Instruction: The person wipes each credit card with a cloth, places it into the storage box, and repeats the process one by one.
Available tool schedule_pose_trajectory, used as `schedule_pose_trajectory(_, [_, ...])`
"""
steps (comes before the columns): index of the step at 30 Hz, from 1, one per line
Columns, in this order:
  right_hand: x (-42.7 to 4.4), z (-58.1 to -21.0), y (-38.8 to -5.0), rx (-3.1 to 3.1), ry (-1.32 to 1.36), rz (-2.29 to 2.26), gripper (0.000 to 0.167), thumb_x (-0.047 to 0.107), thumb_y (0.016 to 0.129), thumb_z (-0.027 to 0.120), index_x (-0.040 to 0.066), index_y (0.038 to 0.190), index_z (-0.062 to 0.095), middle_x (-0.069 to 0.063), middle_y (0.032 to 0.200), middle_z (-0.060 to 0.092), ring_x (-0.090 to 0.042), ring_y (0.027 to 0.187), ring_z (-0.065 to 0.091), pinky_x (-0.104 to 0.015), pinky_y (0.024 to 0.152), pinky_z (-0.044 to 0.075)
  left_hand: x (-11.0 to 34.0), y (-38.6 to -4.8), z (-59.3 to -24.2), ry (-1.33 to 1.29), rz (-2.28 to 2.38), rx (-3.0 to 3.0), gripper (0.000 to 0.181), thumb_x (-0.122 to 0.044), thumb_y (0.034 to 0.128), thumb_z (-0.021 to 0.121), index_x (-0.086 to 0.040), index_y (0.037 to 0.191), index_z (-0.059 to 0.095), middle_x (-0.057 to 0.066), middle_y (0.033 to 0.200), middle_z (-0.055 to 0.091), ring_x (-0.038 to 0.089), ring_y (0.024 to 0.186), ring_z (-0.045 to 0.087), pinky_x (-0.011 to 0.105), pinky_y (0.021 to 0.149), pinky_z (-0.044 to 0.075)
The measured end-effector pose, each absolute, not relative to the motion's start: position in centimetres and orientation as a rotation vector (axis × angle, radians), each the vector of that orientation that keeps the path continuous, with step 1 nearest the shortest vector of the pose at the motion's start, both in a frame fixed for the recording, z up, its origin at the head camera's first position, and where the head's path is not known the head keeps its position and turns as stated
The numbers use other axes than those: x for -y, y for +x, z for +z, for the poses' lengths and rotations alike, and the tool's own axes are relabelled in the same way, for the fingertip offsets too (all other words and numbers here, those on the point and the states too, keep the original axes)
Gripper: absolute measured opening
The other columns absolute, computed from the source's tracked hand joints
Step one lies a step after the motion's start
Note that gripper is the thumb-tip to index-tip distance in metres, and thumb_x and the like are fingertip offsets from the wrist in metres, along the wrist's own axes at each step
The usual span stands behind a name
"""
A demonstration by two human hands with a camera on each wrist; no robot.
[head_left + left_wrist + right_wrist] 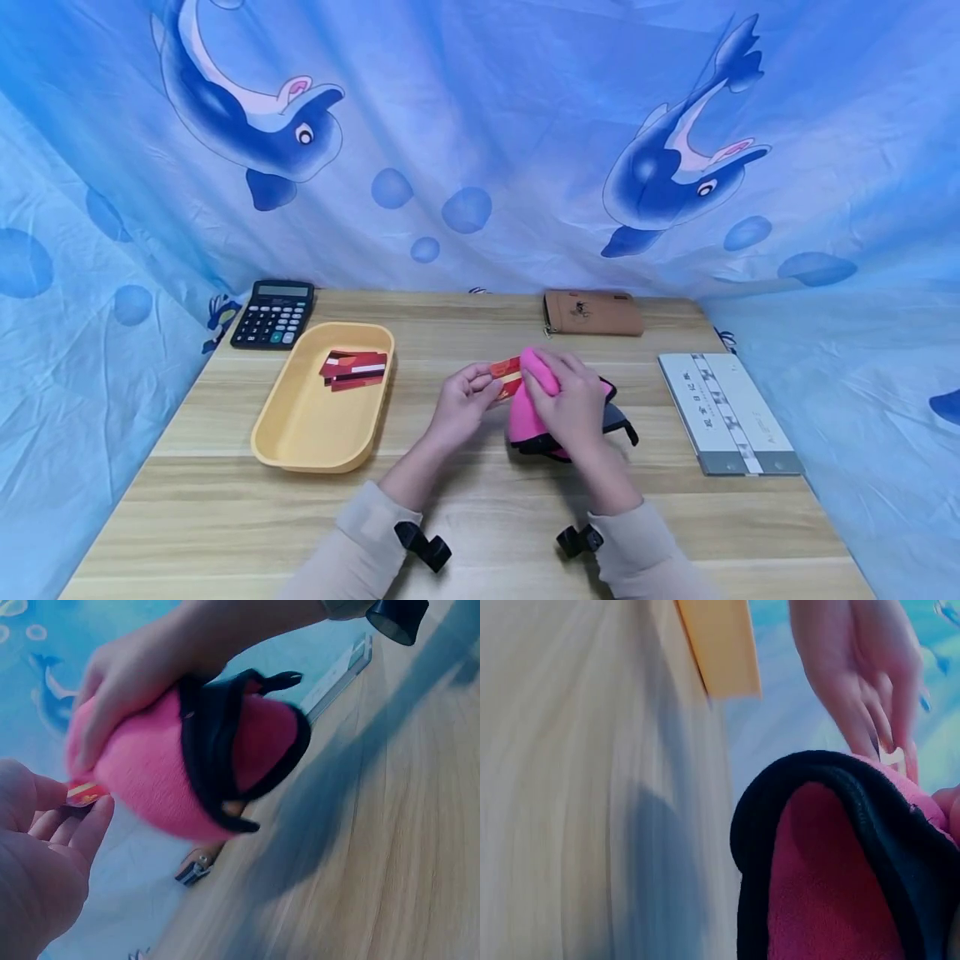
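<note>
My left hand [459, 407] pinches a red and yellow card [507, 380] between thumb and fingers. The card's right end meets a soft pink pouch [527, 421] with black edging; whether it lies inside or behind the fabric I cannot tell. My right hand [572, 402] grips the pouch from above, thumb pressed into the pink cloth. In the left wrist view the pouch [154, 776] hangs above the table, its black-rimmed opening facing away from the card. The right wrist view shows that opening and its pink lining [821, 885] up close.
On the left stands a yellow tray [300, 425] with several red cards [356, 369] in it. Behind it lies a black calculator [273, 314]. A brown wallet [600, 313] rests at the table's back edge, and a white and grey booklet [727, 414] lies to the right.
</note>
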State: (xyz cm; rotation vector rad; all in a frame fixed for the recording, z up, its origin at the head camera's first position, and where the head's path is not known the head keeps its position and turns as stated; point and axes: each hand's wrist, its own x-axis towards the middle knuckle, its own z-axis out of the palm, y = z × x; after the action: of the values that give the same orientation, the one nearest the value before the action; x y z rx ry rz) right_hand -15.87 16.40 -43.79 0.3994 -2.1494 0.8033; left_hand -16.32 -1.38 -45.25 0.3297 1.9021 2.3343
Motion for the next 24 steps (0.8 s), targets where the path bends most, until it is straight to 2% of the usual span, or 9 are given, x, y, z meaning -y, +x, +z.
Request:
schedule_pose_trajectory(1, [-15.8,-43.7,-15.8,2.152,0.421,0.780,0.035,0.021,0.080,0.086,0.007,0.112,0.078,-0.011,0.096,0.074,-0.028,0.081,0.071,-0.044,0.060,0.054,1.3,-16.2,-45.2,0.355,2.330,-1.897,0.030,0.007,0.0999,0.054,0.016,0.129,0.053,0.032,0.127,0.062,0.020,0.107,0.068,0.032,0.090,0.059])
schedule_pose_trajectory(6, [-13.6,-43.4,-15.2,2.161,0.558,0.758,0.032,0.023,0.085,0.081,0.009,0.113,0.078,-0.009,0.097,0.074,-0.026,0.081,0.071,-0.043,0.065,0.055,1.3,-15.7,-45.0,0.426,2.329,-1.889,0.042,0.005,0.1000,0.044,0.012,0.141,0.047,0.030,0.123,0.064,0.008,0.092,0.068,0.021,0.081,0.058])
schedule_pose_trajectory(8, [-13.7,-43.3,-15.2,2.148,0.556,0.760,0.032,0.022,0.084,0.082,0.009,0.112,0.078,-0.009,0.097,0.074,-0.026,0.081,0.071,-0.042,0.064,0.054,1.4,-15.6,-45.0,0.396,2.359,-1.876,0.040,0.005,0.1008,0.044,0.012,0.140,0.049,0.031,0.119,0.066,0.007,0.086,0.068,0.022,0.078,0.059])
schedule_pose_trajectory(12, [-15.2,-42.8,-16.0,2.083,0.399,0.760,0.034,0.017,0.078,0.085,0.006,0.109,0.079,-0.011,0.096,0.074,-0.030,0.079,0.070,-0.043,0.060,0.052,1.6,-15.7,-44.5,0.319,2.463,-1.813,0.032,0.004,0.1018,0.052,0.016,0.131,0.053,0.033,0.123,0.064,0.011,0.094,0.071,0.028,0.086,0.060])
schedule_pose_trajectory(15, [-15.9,-42.4,-16.5,2.057,0.338,0.756,0.033,0.016,0.079,0.085,0.006,0.109,0.079,-0.012,0.095,0.074,-0.031,0.080,0.070,-0.045,0.059,0.051,1.6,-15.8,-44.0,0.328,2.506,-1.775,0.031,0.006,0.1004,0.055,0.018,0.129,0.052,0.036,0.124,0.062,0.016,0.097,0.072,0.032,0.088,0.059])
schedule_pose_trajectory(20, [-14.7,-42.4,-15.8,2.081,0.531,0.779,0.031,0.019,0.083,0.082,0.005,0.111,0.078,-0.013,0.097,0.074,-0.030,0.083,0.071,-0.046,0.066,0.056,1.3,-15.7,-43.6,0.354,2.449,-1.815,0.030,0.003,0.1012,0.053,0.015,0.129,0.054,0.029,0.122,0.066,0.011,0.094,0.071,0.030,0.087,0.060])
schedule_pose_trajectory(24, [-13.9,-42.4,-14.9,2.055,0.609,0.821,0.031,0.016,0.080,0.083,0.007,0.110,0.079,-0.012,0.098,0.074,-0.029,0.084,0.070,-0.047,0.071,0.057,1.4,-15.6,-43.6,0.333,2.420,-1.848,0.029,0.000,0.1026,0.051,0.013,0.128,0.056,0.025,0.117,0.069,0.008,0.091,0.069,0.027,0.087,0.059])
